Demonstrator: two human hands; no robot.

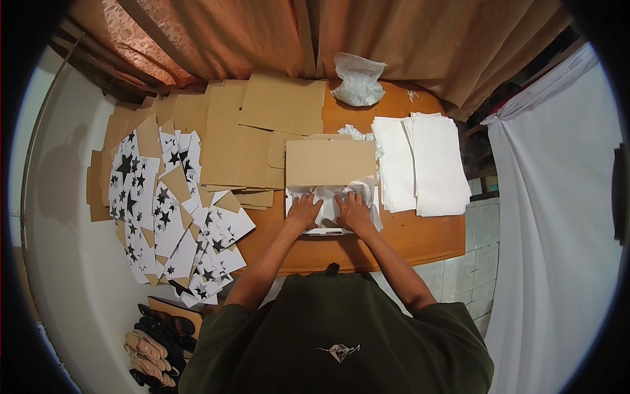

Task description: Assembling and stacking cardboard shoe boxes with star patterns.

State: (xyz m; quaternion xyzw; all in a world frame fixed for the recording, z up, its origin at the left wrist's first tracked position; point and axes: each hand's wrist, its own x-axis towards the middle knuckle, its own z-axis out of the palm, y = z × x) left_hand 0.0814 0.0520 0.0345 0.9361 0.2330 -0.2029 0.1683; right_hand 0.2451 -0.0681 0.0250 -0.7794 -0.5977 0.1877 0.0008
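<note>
An open cardboard box (331, 163) stands in front of me on the wooden table, its brown lid raised at the back. White paper (359, 188) lines its inside, and some of it hangs past the right edge. My left hand (304, 210) reaches into the left part of the box, fingers stretched out on the paper. On the right side, my right hand (353, 211) presses on the same paper with its fingers spread. Neither hand grips anything that I can see. The bottom of the box is mostly hidden by paper and hands.
Flat brown cardboard pieces (236, 148) cover the table's left, with star-printed white cardboard pieces (141, 197) nearer me. Right of the box lie stacks of white paper sheets (438, 164). A clear plastic bag (358, 80) sits behind. Shoes (147, 354) stand at lower left.
</note>
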